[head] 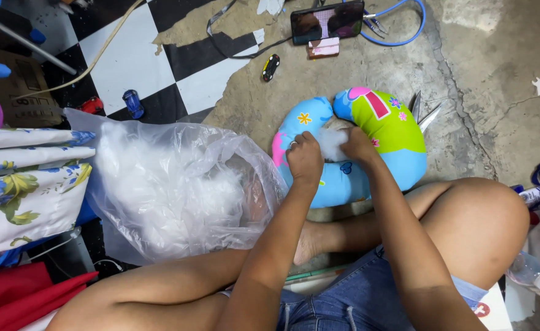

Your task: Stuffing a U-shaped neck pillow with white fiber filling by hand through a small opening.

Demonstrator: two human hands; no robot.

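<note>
Stuffing (331, 142), a white tuft of it, sits pinched between your two hands, which meet on top of the neck pillow (380, 144). Your left hand (305, 158) is curled into a fist on the pillow's blue arm; your right hand (357, 146) grips the tuft at the green arm. The pillow lies flat on the concrete floor (484, 79), a horseshoe whose open ends point away from you toward the phone (327, 21), its long axis running left to right. Left of the pillow, touching it, a clear plastic bag (172, 190) slumps full of white filling. Scissors (423, 110) lie just beyond the pillow's right edge. A toy car (270, 67) sits between pillow and phone.
</note>
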